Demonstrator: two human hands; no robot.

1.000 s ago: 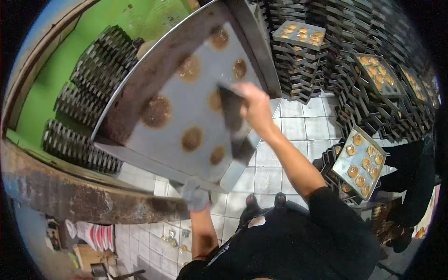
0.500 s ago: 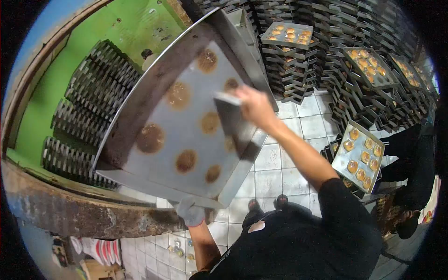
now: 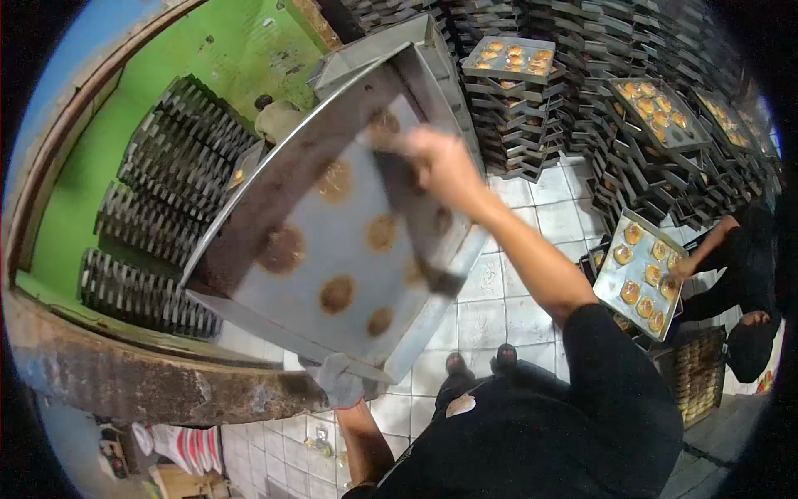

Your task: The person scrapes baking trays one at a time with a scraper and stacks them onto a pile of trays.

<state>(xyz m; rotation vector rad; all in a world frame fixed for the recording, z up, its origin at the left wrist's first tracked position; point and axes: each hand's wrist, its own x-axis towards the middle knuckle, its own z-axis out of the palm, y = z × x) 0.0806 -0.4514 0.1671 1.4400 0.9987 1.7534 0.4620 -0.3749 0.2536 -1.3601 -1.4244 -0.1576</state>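
A large metal baking tray [image 3: 324,233] is tilted up in front of me, with several round brown stains on its inner face. My left hand [image 3: 339,382], in a grey-white glove, is closed on the tray's lower edge. My right hand [image 3: 445,170] is bare and blurred by motion over the tray's upper right part. It is wrapped round a flat scraper, which is smeared now and held near the upper stains. A dark shadow falls on the tray below that hand.
More trays [image 3: 428,41] stand stacked behind mine. At right, a co-worker's hand [image 3: 686,266] reaches to a tray of buns [image 3: 615,287]. Zigzag tray stacks [image 3: 511,125] line the back. A worn ledge [image 3: 166,387] runs at left, with another person [image 3: 278,121] beyond it.
The tray has shifted slightly right and down, uncovering more of the trays behind. My right hand has moved a little up and left. A co-worker's hand has come to the bun tray.
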